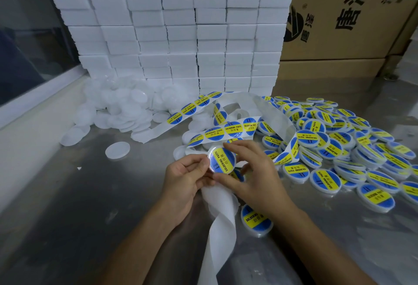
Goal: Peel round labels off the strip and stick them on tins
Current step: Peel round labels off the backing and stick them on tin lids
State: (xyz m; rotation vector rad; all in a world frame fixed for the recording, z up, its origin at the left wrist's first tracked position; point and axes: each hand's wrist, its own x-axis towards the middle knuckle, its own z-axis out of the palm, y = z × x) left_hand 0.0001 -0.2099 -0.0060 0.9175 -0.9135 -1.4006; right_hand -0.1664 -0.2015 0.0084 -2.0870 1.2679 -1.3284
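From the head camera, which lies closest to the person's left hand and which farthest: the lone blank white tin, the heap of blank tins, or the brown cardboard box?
From the left hand, which holds a labelled tin together with the right hand:
1. Lone blank tin, just up and left on the metal table.
2. Heap of blank tins, farther back left, at the foot of the white boxes.
3. Cardboard box, far back right.

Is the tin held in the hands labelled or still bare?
Labelled: the tin, held between left hand and right hand, shows a blue and yellow round label across its top face.
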